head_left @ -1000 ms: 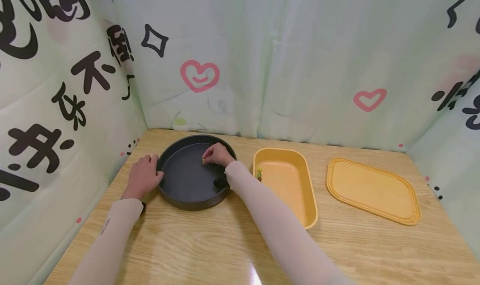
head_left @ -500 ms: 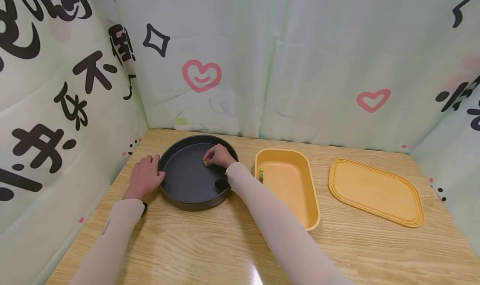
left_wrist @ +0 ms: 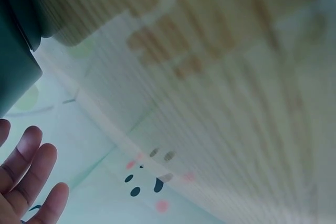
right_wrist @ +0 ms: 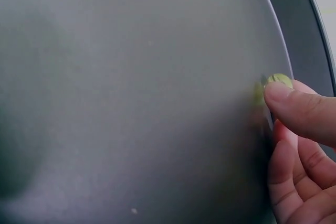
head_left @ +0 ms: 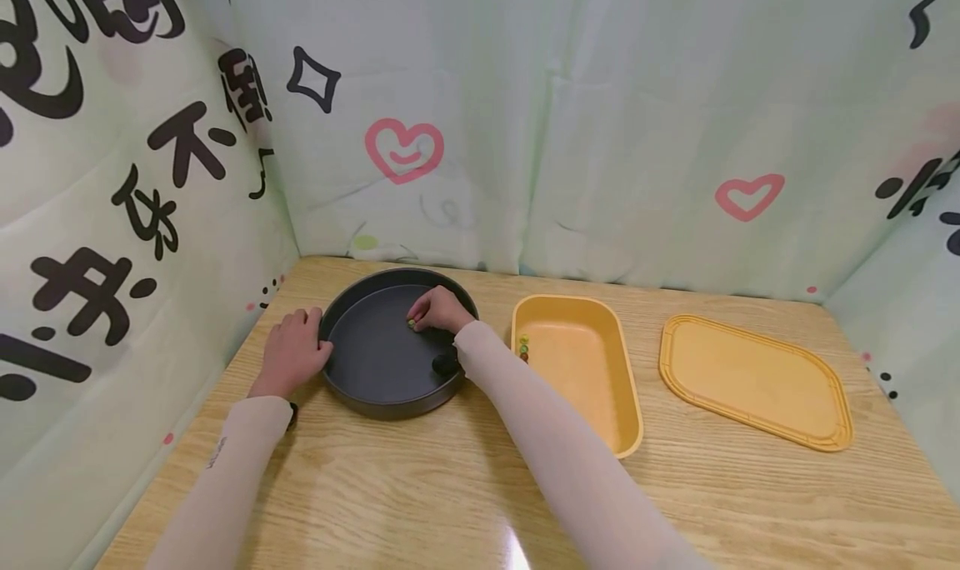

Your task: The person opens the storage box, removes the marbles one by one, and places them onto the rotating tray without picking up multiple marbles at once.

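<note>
A round dark grey pan [head_left: 375,345] with a raised wall stands on the table. My left hand [head_left: 294,353] rests at its left side, the thumb by the rim. In the left wrist view the fingers [left_wrist: 38,171] are spread and fairly straight, beside part of the pan [left_wrist: 16,51]. Inside the pan, my right hand [head_left: 441,312] pinches a small round yellow-green piece [right_wrist: 280,80] between thumb and fingertip, close over the pan floor. Its other fingers are curled in. The piece's lower part is covered by the thumb.
Right of the pan stands a yellow rectangular tub [head_left: 577,353], partly behind my right forearm. Several small coloured pieces [head_left: 524,345] lie along its left wall. A flat yellow lid [head_left: 757,382] lies farther right. Printed curtains [head_left: 495,137] enclose the table [head_left: 390,487].
The head view has shifted slightly. My right hand stays low in the pan with the small piece, which shows a little differently at the fingertips. The left hand keeps its place.
</note>
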The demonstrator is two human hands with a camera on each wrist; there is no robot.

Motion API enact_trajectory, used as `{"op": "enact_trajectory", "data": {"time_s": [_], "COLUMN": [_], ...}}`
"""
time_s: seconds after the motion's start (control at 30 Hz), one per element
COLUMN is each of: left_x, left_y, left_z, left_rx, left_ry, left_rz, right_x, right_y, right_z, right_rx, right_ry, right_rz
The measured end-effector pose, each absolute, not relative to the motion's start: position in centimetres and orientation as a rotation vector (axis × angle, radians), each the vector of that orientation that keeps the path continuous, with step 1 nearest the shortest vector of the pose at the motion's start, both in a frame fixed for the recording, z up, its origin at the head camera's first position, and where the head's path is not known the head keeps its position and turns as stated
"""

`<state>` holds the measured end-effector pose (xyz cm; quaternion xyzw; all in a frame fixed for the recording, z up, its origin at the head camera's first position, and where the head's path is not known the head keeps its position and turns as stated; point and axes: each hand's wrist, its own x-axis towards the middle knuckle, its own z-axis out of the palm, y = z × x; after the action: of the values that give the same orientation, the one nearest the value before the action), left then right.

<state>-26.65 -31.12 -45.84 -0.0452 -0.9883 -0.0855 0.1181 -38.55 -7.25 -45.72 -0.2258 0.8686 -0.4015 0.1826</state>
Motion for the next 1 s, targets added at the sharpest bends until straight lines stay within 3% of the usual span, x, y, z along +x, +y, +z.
{"op": "enact_trajectory", "data": {"time_s": [0.53,1.0], "left_x": [-26.9,-26.7], "left_y": [-31.2,-30.6], "left_z": [-45.7,-45.0], "left_rx": [-0.116,-0.071], "left_ry": [-2.907,-2.970], "left_rz": [-0.158,-0.137], "right_x": [-38.0,-35.5], "right_y": [-6.8,-2.9], "right_z": [-42.8,-35.7], "right_rx": [-0.691,-0.960], "right_ry": [2.493,2.434], "right_rz": [-1.168,-1.210]}}
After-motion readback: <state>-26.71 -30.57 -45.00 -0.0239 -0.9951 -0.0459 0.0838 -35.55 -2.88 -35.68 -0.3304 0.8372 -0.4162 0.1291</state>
